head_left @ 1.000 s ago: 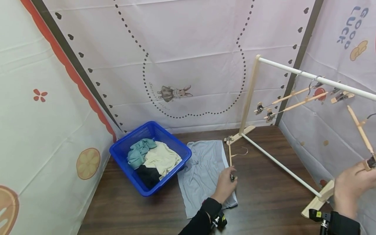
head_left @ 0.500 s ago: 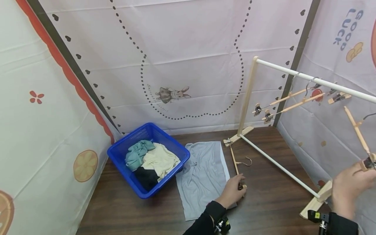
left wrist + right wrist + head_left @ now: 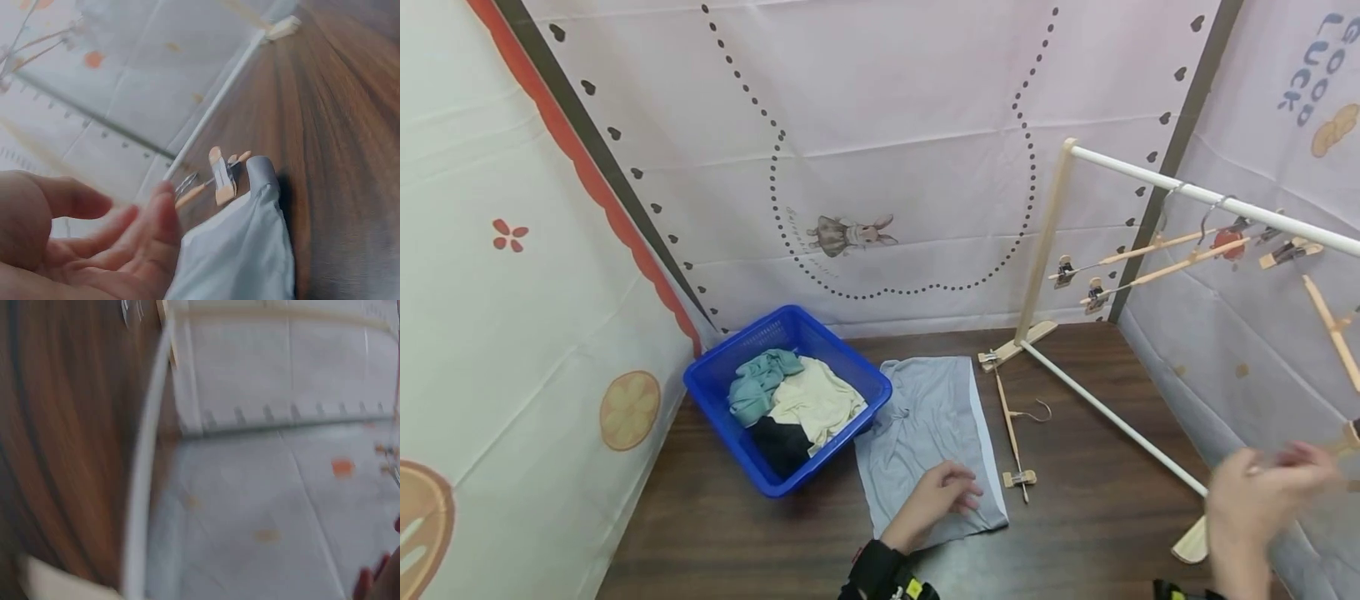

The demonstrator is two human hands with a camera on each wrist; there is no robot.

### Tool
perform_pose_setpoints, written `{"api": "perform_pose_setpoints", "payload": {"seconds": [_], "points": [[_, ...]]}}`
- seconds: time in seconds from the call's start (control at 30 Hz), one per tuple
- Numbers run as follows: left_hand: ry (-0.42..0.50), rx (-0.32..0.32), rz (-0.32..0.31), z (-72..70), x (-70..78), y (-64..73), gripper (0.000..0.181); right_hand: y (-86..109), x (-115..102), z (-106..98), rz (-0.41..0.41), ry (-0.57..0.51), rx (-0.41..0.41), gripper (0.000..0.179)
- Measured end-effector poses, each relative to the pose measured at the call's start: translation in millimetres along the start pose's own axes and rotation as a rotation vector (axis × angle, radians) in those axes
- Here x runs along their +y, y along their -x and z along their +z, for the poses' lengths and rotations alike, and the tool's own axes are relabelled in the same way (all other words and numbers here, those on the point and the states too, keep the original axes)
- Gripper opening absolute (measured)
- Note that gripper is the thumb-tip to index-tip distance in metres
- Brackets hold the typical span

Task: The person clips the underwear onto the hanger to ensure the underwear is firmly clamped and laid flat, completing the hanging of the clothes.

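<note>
In the head view my left hand [image 3: 934,500] hovers over a light grey-blue garment [image 3: 917,417] laid flat on the table. Its fingers bend loosely and hold nothing. Just right of the garment lies a wooden clip hanger [image 3: 1007,417], whose near clip [image 3: 222,175] also shows in the left wrist view. My right hand [image 3: 1262,500], blurred, is low at the right, to the left of a clip of another wooden hanger [image 3: 1332,333] hanging at the edge of the view. Nothing shows in its fingers; only blurred fingertips [image 3: 381,584] appear in the right wrist view.
A blue basket [image 3: 700,379] with teal, cream and black clothes stands left of the garment. The white-barred rack [image 3: 1150,175] at the right carries several clip hangers [image 3: 1187,262]. Its lower rail [image 3: 1112,415] runs close above the table [image 3: 1075,500].
My left hand has let go of the clip hanger, which now lies on the table, and moved left over the garment. My right hand has come off the hanging hanger's clip and moved left and down.
</note>
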State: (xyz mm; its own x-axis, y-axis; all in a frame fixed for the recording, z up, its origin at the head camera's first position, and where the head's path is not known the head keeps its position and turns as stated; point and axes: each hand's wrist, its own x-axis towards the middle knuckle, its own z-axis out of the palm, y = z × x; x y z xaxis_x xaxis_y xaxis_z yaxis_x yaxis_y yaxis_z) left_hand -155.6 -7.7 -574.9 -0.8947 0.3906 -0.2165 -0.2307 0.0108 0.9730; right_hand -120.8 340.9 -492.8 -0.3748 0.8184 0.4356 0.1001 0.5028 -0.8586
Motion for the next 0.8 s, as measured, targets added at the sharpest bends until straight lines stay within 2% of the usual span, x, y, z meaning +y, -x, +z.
{"api": "perform_pose_setpoints", "payload": {"seconds": [0.03,0.07,0.2,0.3,0.37,0.47,0.57,0.7,0.8], "points": [[0.053,-0.009,-0.049,-4.4,-1.4,5.4,0.026,10.1,1.2,7.6,-0.014,0.003,-0.074,0.036],[0.110,-0.020,-0.096,-8.1,-2.7,10.5,0.027,19.3,2.7,15.0,-0.046,0.020,-0.186,0.031],[0.372,-0.093,-0.232,-14.7,-12.1,25.7,0.036,55.2,12.4,43.2,-0.239,0.141,-0.709,0.028],[0.609,-0.190,-0.301,-11.5,-19.9,32.2,0.047,80.0,16.8,63.0,-0.260,0.187,-1.006,0.029],[0.760,-0.253,-0.353,-6.0,-23.5,33.1,0.053,92.7,18.1,73.9,-0.225,0.231,-1.133,0.033],[0.945,-0.306,-0.448,3.8,-28.1,32.2,0.057,107.8,20.2,87.7,-0.194,0.304,-1.200,0.035],[1.077,-0.290,-0.510,13.1,-32.7,30.8,0.061,116.3,22.6,94.7,-0.198,0.359,-1.194,0.029],[1.150,-0.222,-0.514,22.9,-36.2,30.8,0.062,118.7,22.9,98.5,-0.174,0.354,-1.188,0.023],[1.166,-0.158,-0.486,28.3,-34.7,31.5,0.060,116.7,18.7,98.9,-0.061,0.299,-1.212,0.020]]}}
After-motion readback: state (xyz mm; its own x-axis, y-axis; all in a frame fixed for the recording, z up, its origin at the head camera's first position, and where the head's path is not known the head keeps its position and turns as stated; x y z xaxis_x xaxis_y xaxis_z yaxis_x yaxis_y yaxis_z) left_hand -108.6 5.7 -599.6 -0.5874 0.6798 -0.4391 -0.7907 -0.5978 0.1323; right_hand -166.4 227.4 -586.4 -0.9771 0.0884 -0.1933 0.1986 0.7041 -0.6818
